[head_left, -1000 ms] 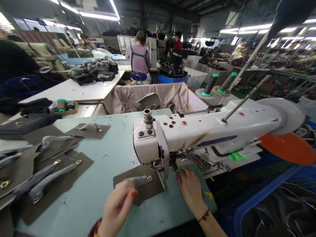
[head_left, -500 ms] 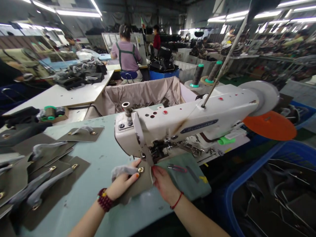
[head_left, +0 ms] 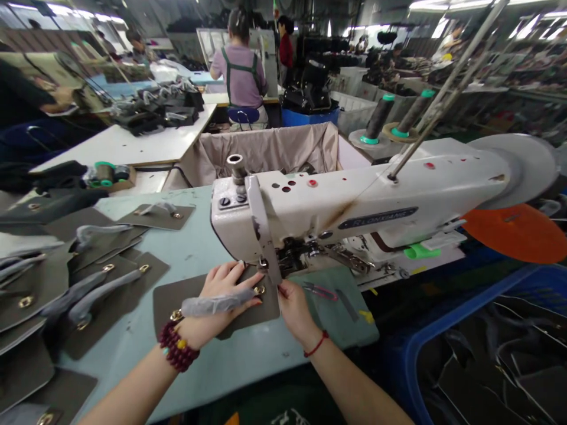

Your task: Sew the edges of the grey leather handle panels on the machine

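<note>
A dark grey-brown panel [head_left: 166,296] lies flat on the pale green work surface, its right edge at the needle area of a white sewing machine [head_left: 305,206]. A carry handle [head_left: 215,303] in translucent wrap is fixed to it with gold-coloured fittings. My left hand [head_left: 225,280] rests on the panel with fingers spread, passing beneath the handle. At the panel's right edge, close below the machine head, my right hand [head_left: 297,314] has its fingers pinched on that edge. The machine arm partly hides the stitching point.
Several similar panels with wrapped handles [head_left: 104,295] are piled at the left. Pink-handled thread snips [head_left: 321,291] lie right of the needle area. A blue basket [head_left: 410,360] of panels stands at lower right. Behind the machine is a cloth-lined bin [head_left: 270,144]; a person [head_left: 243,74] sits beyond.
My left hand has gone from gripping near the handle's fitting to lying spread beneath the handle. The panel now lies flatter, with more of it showing. The camera view has shifted slightly.
</note>
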A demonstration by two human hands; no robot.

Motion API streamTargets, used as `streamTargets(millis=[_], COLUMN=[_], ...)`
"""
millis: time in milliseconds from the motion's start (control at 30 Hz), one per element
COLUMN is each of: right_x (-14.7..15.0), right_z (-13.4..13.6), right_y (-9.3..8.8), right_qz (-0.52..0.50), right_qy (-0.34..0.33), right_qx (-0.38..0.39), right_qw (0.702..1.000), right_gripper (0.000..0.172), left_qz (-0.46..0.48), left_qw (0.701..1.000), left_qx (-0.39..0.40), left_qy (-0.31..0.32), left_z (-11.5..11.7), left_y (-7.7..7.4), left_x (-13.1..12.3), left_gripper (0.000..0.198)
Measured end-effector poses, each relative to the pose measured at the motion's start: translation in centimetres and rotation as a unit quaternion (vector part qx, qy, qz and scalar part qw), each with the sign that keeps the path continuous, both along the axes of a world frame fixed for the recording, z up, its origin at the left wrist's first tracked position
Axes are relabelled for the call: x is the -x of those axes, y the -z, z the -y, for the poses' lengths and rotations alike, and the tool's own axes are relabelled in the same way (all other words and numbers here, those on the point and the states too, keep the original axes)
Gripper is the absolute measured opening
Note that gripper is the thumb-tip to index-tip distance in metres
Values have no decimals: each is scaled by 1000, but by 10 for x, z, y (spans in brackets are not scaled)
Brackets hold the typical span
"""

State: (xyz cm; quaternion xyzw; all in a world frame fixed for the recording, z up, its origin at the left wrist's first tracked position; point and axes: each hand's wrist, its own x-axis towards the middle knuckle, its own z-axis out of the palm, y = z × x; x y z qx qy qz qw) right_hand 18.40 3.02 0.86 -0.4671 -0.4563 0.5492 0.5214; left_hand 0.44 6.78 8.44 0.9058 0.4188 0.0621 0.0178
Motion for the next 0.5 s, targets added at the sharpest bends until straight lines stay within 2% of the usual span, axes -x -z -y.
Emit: streamTargets(millis=[267, 500], right_x=[2, 4], right_z=[0, -3], right_y=[-2, -6], right_qz=[-98, -143], right_qy=[-26, -13], right_qx=[52, 78], right_qw=[994, 987], right_gripper=[28, 28], left_qz=[-21, 4], left_qw=[1000, 1000], left_qx=[-1, -4], left_qy=[16, 17], left_z=[-3, -8], left_y=[-22, -21], left_x=[-8, -6], left_gripper=[44, 41])
